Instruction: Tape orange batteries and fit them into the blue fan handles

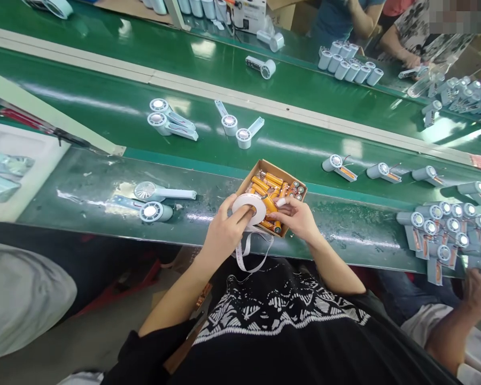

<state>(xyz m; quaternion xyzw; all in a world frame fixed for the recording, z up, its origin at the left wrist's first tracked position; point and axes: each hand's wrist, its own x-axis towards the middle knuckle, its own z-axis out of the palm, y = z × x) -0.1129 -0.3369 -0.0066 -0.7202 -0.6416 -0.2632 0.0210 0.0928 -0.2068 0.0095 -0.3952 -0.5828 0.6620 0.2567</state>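
My left hand (229, 227) grips a roll of white tape (240, 201), fingers at its core, over the near left side of a small cardboard box (297, 184). A loose strip of the white tape (260, 266) curls down below the roll in front of my shirt. The box holds several orange cylindrical batteries (273, 179) with thin wires. Inside its right part, my right hand (300, 216) has its fingers closed on an orange battery (269, 204); a white covering wraps one fingertip.
Two light-blue handheld fan bodies (156, 212) lie on the bench left of the box. More fan bodies (243, 138) rest on the green conveyor belt (296, 160) beyond. A cluster of fan bodies (444, 224) stands at right, near a co-worker's hand (479, 291). Other people sit across the line.
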